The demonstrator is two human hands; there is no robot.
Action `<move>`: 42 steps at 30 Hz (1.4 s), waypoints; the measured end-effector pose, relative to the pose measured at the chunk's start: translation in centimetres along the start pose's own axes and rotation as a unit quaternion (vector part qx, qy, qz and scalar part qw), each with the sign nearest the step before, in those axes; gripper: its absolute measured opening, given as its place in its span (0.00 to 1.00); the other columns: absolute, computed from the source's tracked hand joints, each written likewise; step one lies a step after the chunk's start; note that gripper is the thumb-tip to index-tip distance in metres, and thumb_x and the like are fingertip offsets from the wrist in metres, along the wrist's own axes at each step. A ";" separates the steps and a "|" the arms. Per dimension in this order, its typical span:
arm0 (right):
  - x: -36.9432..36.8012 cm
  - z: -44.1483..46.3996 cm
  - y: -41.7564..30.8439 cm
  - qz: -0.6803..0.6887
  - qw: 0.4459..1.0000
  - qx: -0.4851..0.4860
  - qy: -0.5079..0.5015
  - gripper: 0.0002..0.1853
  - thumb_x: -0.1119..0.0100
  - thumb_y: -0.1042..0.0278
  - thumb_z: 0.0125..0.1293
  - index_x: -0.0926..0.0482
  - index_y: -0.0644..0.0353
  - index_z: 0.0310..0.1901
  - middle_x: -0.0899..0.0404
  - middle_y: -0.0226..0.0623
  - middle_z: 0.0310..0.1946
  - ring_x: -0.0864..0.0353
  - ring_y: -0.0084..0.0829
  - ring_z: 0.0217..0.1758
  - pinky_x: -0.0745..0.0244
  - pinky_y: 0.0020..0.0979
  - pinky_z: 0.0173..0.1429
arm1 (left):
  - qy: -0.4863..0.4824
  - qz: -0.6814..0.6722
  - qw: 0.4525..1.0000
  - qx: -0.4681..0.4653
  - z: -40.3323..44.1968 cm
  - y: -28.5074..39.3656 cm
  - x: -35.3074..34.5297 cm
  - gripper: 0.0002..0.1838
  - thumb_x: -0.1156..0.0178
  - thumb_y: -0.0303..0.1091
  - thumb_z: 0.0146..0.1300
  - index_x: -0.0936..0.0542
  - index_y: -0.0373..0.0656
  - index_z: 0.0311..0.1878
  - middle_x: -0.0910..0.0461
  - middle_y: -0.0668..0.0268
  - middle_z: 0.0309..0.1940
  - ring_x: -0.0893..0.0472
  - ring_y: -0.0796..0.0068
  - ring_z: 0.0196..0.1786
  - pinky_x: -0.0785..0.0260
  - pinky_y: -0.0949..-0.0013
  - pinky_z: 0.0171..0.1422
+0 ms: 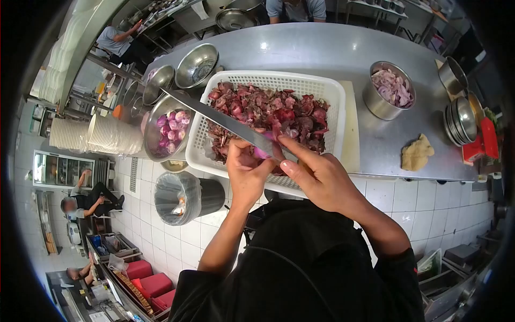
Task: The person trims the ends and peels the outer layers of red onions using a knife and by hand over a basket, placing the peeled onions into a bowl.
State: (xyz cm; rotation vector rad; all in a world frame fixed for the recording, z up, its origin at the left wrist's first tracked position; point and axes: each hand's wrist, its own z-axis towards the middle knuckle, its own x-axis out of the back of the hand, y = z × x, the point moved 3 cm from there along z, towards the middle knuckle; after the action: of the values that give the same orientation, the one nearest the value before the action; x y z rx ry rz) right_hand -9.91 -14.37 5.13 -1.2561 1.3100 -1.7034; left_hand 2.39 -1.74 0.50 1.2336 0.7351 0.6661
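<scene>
Both hands are over a white plastic basket (343,115) full of red onion skins and onions (257,104). My left hand (248,170) has its fingers closed round a small purple onion (262,152). A large knife (214,117) lies across the basket, its wide blade running to the upper left. My right hand (316,174) is at the knife's near end, fingers bent in against the onion and blade; the handle is hidden. Left of the basket, a steel bowl (152,147) holds peeled purple onions (173,129).
Steel bowls (197,65) stand behind at the left. A pot (385,110) of cut onion, a cloth (417,153) and stacked bowls (460,121) are on the steel table (322,45). A lined bin (177,198) stands below at the left. Other people sit farther off.
</scene>
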 end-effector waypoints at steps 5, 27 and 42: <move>-0.9 0.1 0.7 -0.008 0.999 0.033 0.033 0.25 0.45 0.55 0.73 0.25 0.64 0.64 0.23 0.46 0.18 0.19 0.46 0.22 0.27 0.39 0.31 | 0.016 -0.001 1.000 -0.009 -0.2 0.0 0.2 0.26 0.41 0.04 0.51 0.33 0.36 0.51 0.26 0.55 0.57 0.20 0.66 0.56 0.21 0.66 0.58; 1.5 1.2 2.8 0.085 0.983 -0.158 -0.025 0.33 0.47 0.48 0.75 0.34 0.61 0.72 0.15 0.44 0.37 0.16 0.28 0.43 0.25 0.30 0.52 | -0.004 -0.131 0.991 -0.003 0.3 -1.8 1.0 0.29 0.41 0.03 0.51 0.32 0.42 0.53 0.28 0.54 0.61 0.23 0.65 0.61 0.25 0.65 0.61; -0.1 0.9 1.7 0.074 0.991 -0.104 -0.041 0.26 0.48 0.52 0.76 0.26 0.61 0.67 0.15 0.45 0.36 0.16 0.29 0.40 0.24 0.30 0.46 | -0.037 -0.113 0.993 -0.015 -0.4 -1.8 0.7 0.29 0.41 0.03 0.51 0.30 0.42 0.52 0.27 0.55 0.59 0.22 0.67 0.59 0.23 0.68 0.57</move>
State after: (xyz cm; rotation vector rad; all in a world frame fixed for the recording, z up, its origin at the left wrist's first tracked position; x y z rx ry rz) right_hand -9.16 -15.11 3.51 -1.2955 1.5210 -1.4275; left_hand 2.57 -1.27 -1.39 1.1225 0.7861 0.4406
